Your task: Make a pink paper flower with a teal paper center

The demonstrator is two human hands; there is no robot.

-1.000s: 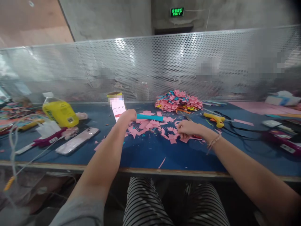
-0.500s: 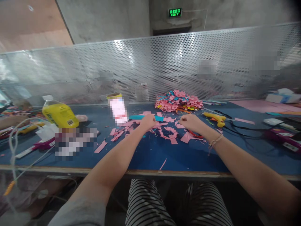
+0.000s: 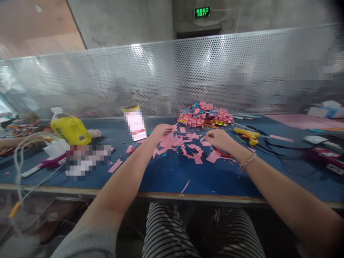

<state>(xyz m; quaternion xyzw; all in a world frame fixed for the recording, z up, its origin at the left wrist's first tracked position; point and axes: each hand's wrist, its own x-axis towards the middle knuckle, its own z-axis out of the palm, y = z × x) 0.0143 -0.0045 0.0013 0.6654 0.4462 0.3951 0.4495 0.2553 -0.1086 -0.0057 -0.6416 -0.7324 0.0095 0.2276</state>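
My left hand [image 3: 162, 132] is closed on a small pink paper piece [image 3: 174, 127] at its fingertips, above the left part of the scattered pink scraps [image 3: 168, 140]. To the right, my right hand [image 3: 214, 136] is closed in a pinch over the scraps' right edge; what it holds, if anything, is too small to make out. Below it lies a red-handled tool [image 3: 223, 154], partly hidden by my wrist. Between and below the hands sits a ring of fringed pink paper [image 3: 192, 152]. A heap of pink, blue and yellow paper pieces [image 3: 204, 114] rises behind them.
A yellow glue gun [image 3: 247, 136] with a black cable lies right of my right hand. On the left stand a lit phone [image 3: 136, 127] against a can and a yellow bottle [image 3: 71, 129]. A power strip [image 3: 55, 162] is below the bottle. A perforated metal screen [image 3: 161, 79] borders the back.
The blue strip under my left hand is no longer in view there. My left hand has shifted slightly left and up, with pink paper now at its fingertips. My right hand is nearly unchanged.
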